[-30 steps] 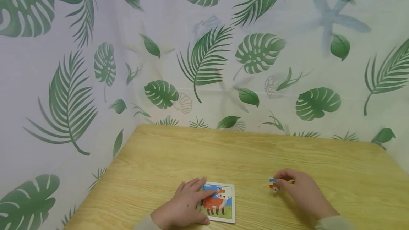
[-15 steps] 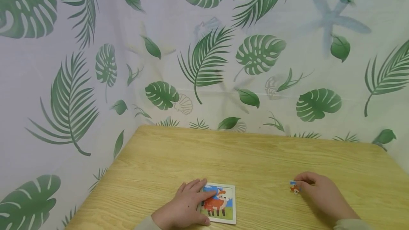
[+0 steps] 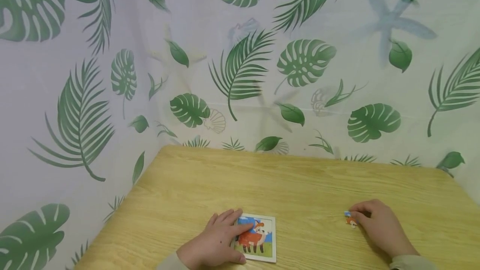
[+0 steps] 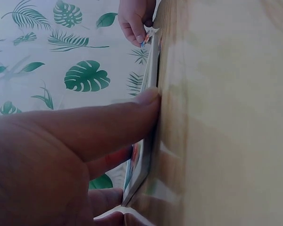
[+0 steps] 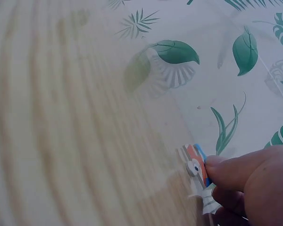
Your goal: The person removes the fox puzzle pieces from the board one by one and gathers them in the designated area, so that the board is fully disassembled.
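Before printed cloth (image 3: 258,70), spread left fingers (image 3: 243,228) partly hide a puzzle (image 3: 259,243); right fingers (image 3: 363,207) pinch a piece (image 3: 350,220).

Right fingers (image 3: 363,206), puzzle piece (image 3: 350,220) shifted rightward, farther from fox puzzle (image 3: 258,240).

Left sleeve (image 3: 172,263), on the side nearer the left edge of the table (image 3: 240,178): pale grey-green cloth, plain, ending at the wrist. Left hand (image 3: 219,241): bare, one small spot on its back. Right sleeve (image 3: 410,263), nearer the table's right edge: same pale cloth (the cuff's stitching is too small to tell), ending at the wrist. Right hand (image 3: 382,228): bare.
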`<state>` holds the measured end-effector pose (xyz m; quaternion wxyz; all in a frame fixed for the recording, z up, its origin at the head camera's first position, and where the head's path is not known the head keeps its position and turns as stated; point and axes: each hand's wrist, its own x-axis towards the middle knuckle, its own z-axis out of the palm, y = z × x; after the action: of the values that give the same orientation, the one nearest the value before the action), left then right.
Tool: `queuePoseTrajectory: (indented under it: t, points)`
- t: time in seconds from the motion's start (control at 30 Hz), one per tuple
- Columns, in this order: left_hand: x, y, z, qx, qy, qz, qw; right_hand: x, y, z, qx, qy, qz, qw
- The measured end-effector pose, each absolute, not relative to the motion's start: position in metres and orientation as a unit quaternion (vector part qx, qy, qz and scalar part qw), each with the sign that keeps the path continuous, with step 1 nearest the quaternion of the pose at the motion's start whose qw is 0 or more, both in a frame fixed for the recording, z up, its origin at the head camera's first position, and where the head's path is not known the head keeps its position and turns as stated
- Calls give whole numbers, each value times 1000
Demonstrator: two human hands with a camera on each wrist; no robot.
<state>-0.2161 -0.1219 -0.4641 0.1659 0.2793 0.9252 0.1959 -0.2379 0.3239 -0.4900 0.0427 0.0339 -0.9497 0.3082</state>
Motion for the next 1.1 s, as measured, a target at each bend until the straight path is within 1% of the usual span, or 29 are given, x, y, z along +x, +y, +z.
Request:
queuePoseTrajectory:
  t: [0.2,0.37,0.73,1.1]
  points:
    - [-216,-121,-464,277,929,186,163,-238,323,-493,59,-955,286,49]
    - [-215,-123,-466,280,927,191,163,-238,321,-493,69,-958,271,67]
    - [-217,-121,-466,280,925,196,164,-239,322,-489,65,-959,269,63]
    - [-218,-122,-465,269,926,206,168,-233,321,-489,26,-948,310,63]
